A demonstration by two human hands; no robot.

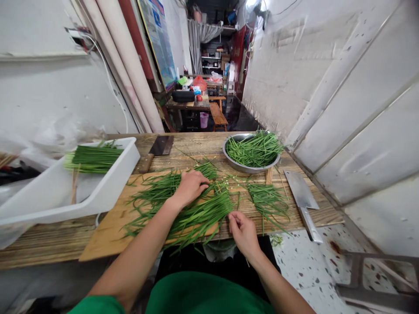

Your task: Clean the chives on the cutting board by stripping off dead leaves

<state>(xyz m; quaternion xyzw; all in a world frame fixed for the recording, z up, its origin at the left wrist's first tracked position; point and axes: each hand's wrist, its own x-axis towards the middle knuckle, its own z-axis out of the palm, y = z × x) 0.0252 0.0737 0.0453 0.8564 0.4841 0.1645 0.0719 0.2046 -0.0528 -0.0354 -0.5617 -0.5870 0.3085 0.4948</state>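
Note:
A loose pile of garlic chives [203,213] lies across the wooden cutting board [108,235], cut ends facing right. My left hand [191,187] is over the upper part of the pile, its fingers curled together on the stems. At the pile's right end my right hand [242,231] pinches the tip of a stem between thumb and fingers. Small pale trimmings [231,179] are scattered above it. To the right rests a smaller bunch of chives [266,200]. Behind it stands a metal bowl [244,168] heaped with more chives.
A cleaver [301,192] lies on the right, its handle reaching past the table edge. A dark-bladed knife [160,146] lies behind the board. At left, a white plastic tray [108,192] holds a tied chive bundle [96,158]. A metal-framed stool [379,279] stands lower right.

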